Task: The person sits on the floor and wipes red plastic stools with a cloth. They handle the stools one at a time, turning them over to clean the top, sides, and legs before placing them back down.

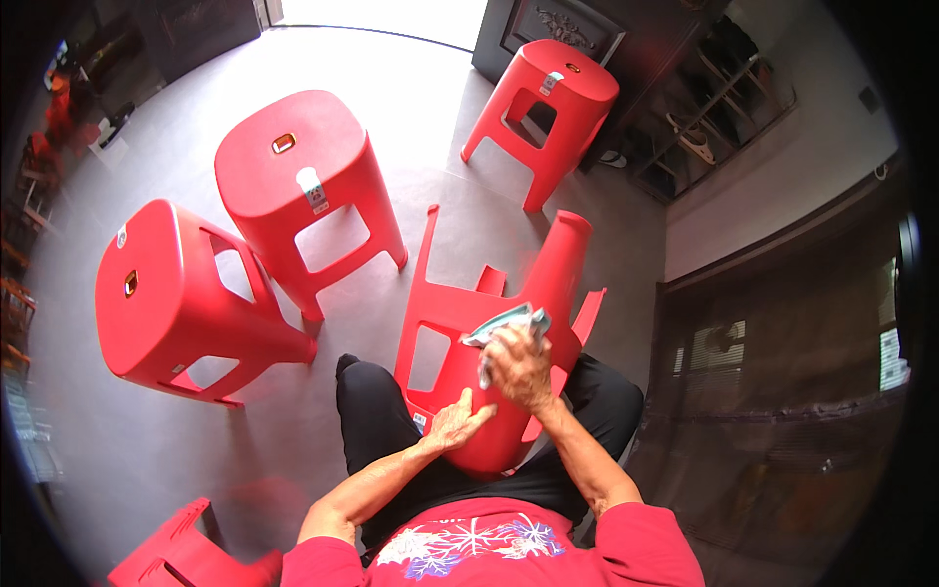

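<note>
A grey floor (pixel 284 430) spreads around a red plastic stool (pixel 464 354), tipped over between the person's dark-trousered knees, its seat end toward the lap and its legs pointing away. Beyond it lies a bright doorway (pixel 381 15); to its left stand two matching stools, a nearer one (pixel 147 293) and a farther one (pixel 293 157), while a third stool (pixel 567 93) stands beyond it to the right. Past its right side is a shoe rack (pixel 694 137). The tipped stool looks like moulded plastic, so it should be light for its bulk, stiff and hard to break, though its smooth faces may slide under a flat palm. A leg, or the rim of a side opening, would give the surest hold. The right hand (pixel 523 370) has its fingers curled and bunched around a pale, green-edged cloth (pixel 511 321), held against the stool's upturned side. The left hand (pixel 456 425) rests nearer the seat end, thumb raised and fingers loosely extended against the plastic, steadying rather than gripping by the look of it; some fingertips are hard to make out.
</note>
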The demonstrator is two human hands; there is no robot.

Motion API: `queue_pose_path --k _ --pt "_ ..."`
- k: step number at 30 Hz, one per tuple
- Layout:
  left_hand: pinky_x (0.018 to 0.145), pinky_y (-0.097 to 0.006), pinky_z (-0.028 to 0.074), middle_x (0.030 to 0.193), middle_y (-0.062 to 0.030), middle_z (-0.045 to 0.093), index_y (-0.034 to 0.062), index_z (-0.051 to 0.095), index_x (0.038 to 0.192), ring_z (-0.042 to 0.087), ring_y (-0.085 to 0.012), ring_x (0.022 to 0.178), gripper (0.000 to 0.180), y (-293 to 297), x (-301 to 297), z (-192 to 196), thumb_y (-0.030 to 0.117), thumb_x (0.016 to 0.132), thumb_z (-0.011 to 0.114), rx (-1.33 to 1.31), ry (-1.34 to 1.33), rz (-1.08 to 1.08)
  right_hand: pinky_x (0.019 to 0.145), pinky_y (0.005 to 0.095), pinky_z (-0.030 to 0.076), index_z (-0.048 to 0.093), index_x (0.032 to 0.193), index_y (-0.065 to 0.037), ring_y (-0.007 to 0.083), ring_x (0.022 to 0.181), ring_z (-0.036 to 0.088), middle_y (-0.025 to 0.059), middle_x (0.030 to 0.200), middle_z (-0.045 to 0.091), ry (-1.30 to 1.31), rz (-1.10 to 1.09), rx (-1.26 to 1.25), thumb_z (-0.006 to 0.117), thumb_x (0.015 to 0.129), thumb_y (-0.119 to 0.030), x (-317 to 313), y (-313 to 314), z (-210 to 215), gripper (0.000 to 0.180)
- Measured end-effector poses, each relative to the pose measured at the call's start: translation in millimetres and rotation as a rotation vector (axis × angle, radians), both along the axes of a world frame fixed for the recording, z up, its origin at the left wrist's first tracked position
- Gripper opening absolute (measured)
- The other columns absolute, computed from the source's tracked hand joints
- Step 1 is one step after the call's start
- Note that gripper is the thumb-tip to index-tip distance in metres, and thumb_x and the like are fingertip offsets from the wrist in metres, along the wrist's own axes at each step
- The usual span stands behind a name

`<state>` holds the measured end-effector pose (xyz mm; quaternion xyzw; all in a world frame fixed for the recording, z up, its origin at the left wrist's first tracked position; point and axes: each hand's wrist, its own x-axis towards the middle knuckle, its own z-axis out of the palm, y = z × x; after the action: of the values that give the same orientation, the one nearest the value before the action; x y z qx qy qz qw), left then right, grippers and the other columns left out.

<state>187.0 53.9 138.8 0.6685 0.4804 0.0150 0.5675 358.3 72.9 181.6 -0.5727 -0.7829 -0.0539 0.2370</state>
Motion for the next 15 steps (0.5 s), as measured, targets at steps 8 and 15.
queue_pose_path --k 8,15 --pt "0.081 -0.053 0.046 0.100 -0.0335 0.060 -0.0067 0.035 0.113 0.058 -0.0481 0.097 0.076 -3.3 0.1 -1.5 0.059 0.083 0.058 -0.004 -0.035 -0.153 0.093 0.0494 0.036 0.060 0.107 -0.013 0.0285 0.121 0.045 0.0079 0.119 0.055 -0.279 -0.398 0.072 0.062 0.083 -0.028 12.4 83.1 -19.7 0.028" --pt "0.072 -0.052 0.049 0.089 -0.0290 0.062 -0.0067 0.038 0.107 0.061 -0.0466 0.087 0.064 -8.9 2.6 -6.6 0.051 0.086 0.056 0.057 -0.060 -0.172 0.095 0.0549 0.041 0.057 0.108 -0.009 0.0381 0.118 0.049 0.0192 0.121 0.053 -0.407 0.072 -0.092 0.062 0.080 -0.023 -72.0 103.6 -79.1 0.032"
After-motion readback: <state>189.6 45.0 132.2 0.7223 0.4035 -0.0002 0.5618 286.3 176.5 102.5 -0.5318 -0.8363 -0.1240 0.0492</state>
